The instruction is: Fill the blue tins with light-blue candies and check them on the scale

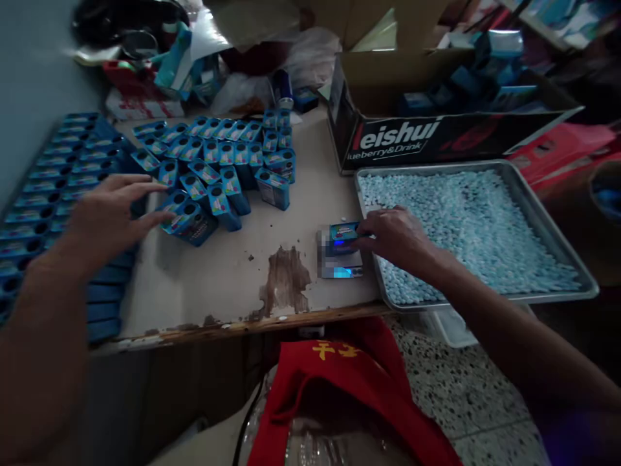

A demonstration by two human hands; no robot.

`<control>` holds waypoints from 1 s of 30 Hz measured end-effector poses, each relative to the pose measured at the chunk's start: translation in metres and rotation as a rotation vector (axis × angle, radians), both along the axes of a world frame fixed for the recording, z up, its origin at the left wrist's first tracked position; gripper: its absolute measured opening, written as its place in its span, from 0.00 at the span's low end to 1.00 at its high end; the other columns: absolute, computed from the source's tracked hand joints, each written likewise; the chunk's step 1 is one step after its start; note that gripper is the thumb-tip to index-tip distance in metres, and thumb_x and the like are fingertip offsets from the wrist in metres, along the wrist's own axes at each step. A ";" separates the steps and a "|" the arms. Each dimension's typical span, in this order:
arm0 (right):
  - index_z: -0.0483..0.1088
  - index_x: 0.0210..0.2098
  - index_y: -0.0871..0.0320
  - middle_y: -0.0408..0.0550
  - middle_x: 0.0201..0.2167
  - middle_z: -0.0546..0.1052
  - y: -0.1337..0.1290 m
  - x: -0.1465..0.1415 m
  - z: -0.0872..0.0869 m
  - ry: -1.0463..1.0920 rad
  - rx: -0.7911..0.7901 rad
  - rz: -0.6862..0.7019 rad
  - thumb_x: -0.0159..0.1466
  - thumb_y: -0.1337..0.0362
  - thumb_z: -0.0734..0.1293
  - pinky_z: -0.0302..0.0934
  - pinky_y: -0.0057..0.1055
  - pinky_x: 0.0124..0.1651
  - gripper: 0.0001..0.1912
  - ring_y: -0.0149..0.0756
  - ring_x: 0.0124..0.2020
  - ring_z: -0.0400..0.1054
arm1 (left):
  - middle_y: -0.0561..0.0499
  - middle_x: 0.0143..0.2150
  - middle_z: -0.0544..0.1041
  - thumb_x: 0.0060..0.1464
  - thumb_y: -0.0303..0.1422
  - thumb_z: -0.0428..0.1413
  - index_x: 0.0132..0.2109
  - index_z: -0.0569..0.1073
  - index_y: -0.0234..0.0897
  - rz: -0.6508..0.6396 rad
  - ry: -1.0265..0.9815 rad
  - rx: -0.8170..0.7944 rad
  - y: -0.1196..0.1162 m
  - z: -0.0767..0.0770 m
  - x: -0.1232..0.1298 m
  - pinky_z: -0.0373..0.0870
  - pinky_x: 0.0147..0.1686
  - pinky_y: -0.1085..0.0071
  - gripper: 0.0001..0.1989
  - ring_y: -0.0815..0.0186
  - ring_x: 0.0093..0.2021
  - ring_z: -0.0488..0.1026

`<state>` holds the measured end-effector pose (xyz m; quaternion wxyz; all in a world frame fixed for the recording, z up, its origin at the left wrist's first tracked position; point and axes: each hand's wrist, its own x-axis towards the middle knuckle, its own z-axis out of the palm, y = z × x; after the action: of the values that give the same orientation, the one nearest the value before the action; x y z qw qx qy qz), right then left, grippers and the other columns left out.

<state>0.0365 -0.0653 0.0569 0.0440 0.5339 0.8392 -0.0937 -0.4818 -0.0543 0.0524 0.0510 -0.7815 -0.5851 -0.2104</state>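
Observation:
My left hand is over the left of the table, thumb and fingers spread apart. Its fingertips are beside a blue box at the front of a loose group of similar small boxes with round dark holes on top; whether they touch it I cannot tell. My right hand reaches across the tray's left rim, its fingers closed at the end of a small blue box. That box is at a small digital scale with a lit display, partly blurred out. The fingers hide the box's right end.
Packed rows of blue boxes line the left. On the right, a metal tray holds many small pale-blue pellets. Behind it, a cardboard carton contains more blue boxes. A can and plastic bags stand at the back. The front table edge is worn.

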 end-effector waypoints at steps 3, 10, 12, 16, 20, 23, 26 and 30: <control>0.86 0.43 0.53 0.51 0.39 0.85 -0.008 0.027 -0.011 0.213 0.045 -0.040 0.72 0.61 0.78 0.68 0.42 0.51 0.04 0.48 0.43 0.81 | 0.47 0.67 0.84 0.70 0.55 0.63 0.60 0.85 0.47 -0.037 -0.033 0.044 -0.015 -0.004 0.031 0.77 0.72 0.41 0.23 0.43 0.68 0.81; 0.82 0.56 0.45 0.67 0.62 0.82 -0.034 0.134 -0.083 0.237 0.010 0.013 0.53 0.69 0.80 0.75 0.57 0.58 0.31 0.69 0.64 0.77 | 0.46 0.62 0.86 0.72 0.46 0.65 0.60 0.83 0.48 0.023 -0.024 -0.063 -0.068 -0.009 0.050 0.83 0.68 0.46 0.16 0.46 0.62 0.85; 0.81 0.60 0.42 0.67 0.69 0.79 -0.038 0.145 -0.104 0.218 0.014 0.054 0.52 0.68 0.79 0.74 0.61 0.59 0.36 0.73 0.67 0.75 | 0.46 0.60 0.87 0.72 0.45 0.65 0.59 0.84 0.48 0.022 -0.042 -0.107 -0.073 -0.011 0.060 0.84 0.67 0.46 0.14 0.46 0.61 0.86; 0.82 0.48 0.40 0.63 0.56 0.83 -0.033 0.141 -0.112 0.190 -0.019 0.044 0.61 0.67 0.73 0.72 0.54 0.45 0.18 0.63 0.47 0.82 | 0.42 0.63 0.86 0.72 0.42 0.65 0.59 0.84 0.46 -0.037 -0.060 -0.143 -0.061 -0.015 0.093 0.81 0.71 0.44 0.14 0.45 0.64 0.84; 0.80 0.34 0.46 0.55 0.39 0.85 -0.019 0.147 -0.089 0.195 -0.154 -0.116 0.62 0.70 0.72 0.62 0.45 0.38 0.10 0.51 0.34 0.79 | 0.44 0.67 0.84 0.72 0.42 0.65 0.60 0.85 0.49 -0.122 -0.044 -0.207 -0.046 -0.021 0.124 0.77 0.74 0.44 0.14 0.45 0.68 0.82; 0.83 0.35 0.49 0.48 0.30 0.83 -0.014 0.158 -0.069 0.308 -0.188 -0.313 0.61 0.70 0.73 0.61 0.41 0.40 0.08 0.43 0.32 0.76 | 0.46 0.66 0.84 0.71 0.44 0.65 0.60 0.85 0.52 -0.171 -0.057 -0.242 -0.041 -0.031 0.133 0.78 0.74 0.44 0.14 0.44 0.67 0.82; 0.84 0.35 0.53 0.45 0.26 0.80 -0.015 0.159 -0.051 0.387 -0.201 -0.439 0.60 0.70 0.74 0.60 0.38 0.38 0.07 0.37 0.29 0.73 | 0.49 0.64 0.85 0.71 0.45 0.64 0.61 0.84 0.56 -0.210 -0.089 -0.262 -0.039 -0.040 0.139 0.81 0.71 0.44 0.15 0.44 0.64 0.84; 0.83 0.34 0.56 0.43 0.23 0.78 -0.019 0.143 -0.036 0.419 -0.204 -0.525 0.60 0.70 0.75 0.58 0.37 0.36 0.03 0.35 0.28 0.70 | 0.49 0.63 0.86 0.73 0.42 0.63 0.61 0.85 0.55 -0.279 -0.135 -0.291 -0.039 -0.045 0.161 0.83 0.69 0.46 0.14 0.47 0.62 0.85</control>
<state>0.1792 -0.0843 0.0204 -0.1015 0.6937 0.6502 -0.2927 -0.3213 -0.0930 0.0070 -0.1312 -0.8381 -0.4977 -0.1805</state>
